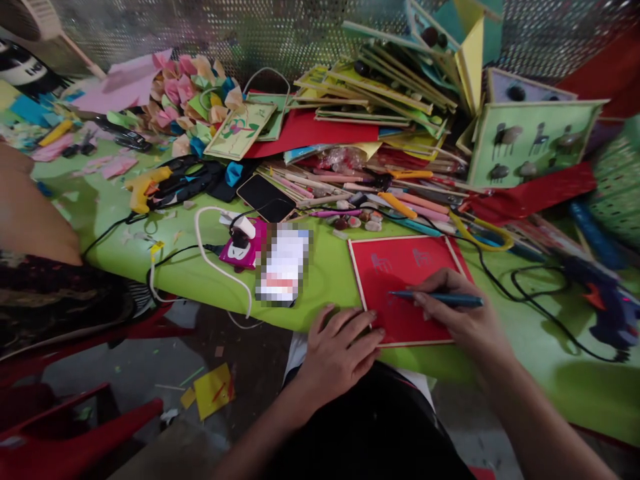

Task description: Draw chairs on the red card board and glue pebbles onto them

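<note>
- My right hand (453, 308) pinches a slim teal pen (457, 299); nearby marks (396, 302) are too faint to read.
- My loosely spread left hand (345, 339) hides part of the pale-edged rectangular red card (397, 279) on the green tabletop (325, 287).

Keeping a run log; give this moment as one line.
left hand: on pale-edged red rectangular panel | right hand: holding slim blue pen, tip over panel
</note>
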Demonstrator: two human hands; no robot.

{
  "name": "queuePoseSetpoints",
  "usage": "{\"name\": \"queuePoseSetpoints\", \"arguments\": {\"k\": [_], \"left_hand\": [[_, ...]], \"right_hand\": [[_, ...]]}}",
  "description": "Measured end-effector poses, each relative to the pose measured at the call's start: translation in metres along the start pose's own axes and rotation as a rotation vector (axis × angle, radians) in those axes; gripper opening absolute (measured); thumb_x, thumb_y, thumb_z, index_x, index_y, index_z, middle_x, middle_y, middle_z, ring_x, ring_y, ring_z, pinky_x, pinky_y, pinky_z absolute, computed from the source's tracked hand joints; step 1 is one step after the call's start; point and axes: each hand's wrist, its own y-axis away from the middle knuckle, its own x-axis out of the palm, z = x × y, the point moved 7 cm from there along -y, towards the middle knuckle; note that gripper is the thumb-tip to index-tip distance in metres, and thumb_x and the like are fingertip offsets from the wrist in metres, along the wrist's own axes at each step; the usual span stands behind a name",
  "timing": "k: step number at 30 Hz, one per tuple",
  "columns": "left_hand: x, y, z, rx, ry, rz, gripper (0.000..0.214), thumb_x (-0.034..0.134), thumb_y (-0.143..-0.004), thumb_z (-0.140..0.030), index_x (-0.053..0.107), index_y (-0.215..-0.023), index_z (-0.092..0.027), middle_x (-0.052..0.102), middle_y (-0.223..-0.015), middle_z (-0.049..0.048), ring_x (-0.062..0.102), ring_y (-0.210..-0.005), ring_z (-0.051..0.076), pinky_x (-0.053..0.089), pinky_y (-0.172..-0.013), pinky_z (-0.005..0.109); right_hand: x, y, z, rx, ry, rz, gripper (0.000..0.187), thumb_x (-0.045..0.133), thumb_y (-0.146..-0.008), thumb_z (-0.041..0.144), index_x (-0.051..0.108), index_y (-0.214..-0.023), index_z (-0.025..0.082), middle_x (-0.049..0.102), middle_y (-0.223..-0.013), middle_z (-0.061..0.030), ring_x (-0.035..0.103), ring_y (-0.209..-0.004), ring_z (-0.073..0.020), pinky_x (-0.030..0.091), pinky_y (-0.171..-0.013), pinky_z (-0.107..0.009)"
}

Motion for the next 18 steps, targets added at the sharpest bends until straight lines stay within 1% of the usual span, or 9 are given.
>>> {"name": "queuePoseSetpoints", "arguments": {"k": [6,10,18], "left_hand": [[0.0013,0.0005,-0.0006,0.007,-0.038,0.019,0.027,0.069,-0.097,-0.031,0.072,-0.124,-0.032,0.071,-0.138,-0.0032,0.059,-0.128,0.018,0.029,-0.125,0.042],[-0.0011,-0.0008,-0.0004,0.002,-0.013,0.003,0.027,0.070,-0.096,-0.031,0.071,-0.123,-0.031,0.071,-0.137,-0.0053,0.059,-0.127,0.016,0.026,-0.126,0.040],[-0.0009,-0.0011,-0.0013,0.007,-0.045,0.003,0.026,0.069,-0.097,-0.032,0.072,-0.123,-0.032,0.072,-0.136,-0.0023,0.059,-0.126,0.018,0.028,-0.125,0.041]], "right_hand": [[0.0035,-0.0024,0.0078,-0.014,0.025,0.002,0.036,0.086,-0.078,0.051,0.065,-0.081,0.022,0.065,-0.065,0.0003,0.054,-0.051,-0.0127,0.041,-0.048,-0.026],[0.0049,-0.0018,0.0110,-0.018,0.039,0.008,0.038,0.086,-0.076,0.054,0.065,-0.080,0.022,0.064,-0.064,0.0005,0.054,-0.051,-0.0126,0.041,-0.049,-0.026],[0.0053,-0.0008,0.0057,-0.010,0.065,0.022,0.036,0.085,-0.079,0.053,0.067,-0.081,0.022,0.067,-0.069,-0.0004,0.056,-0.054,-0.0131,0.043,-0.052,-0.027]]}}
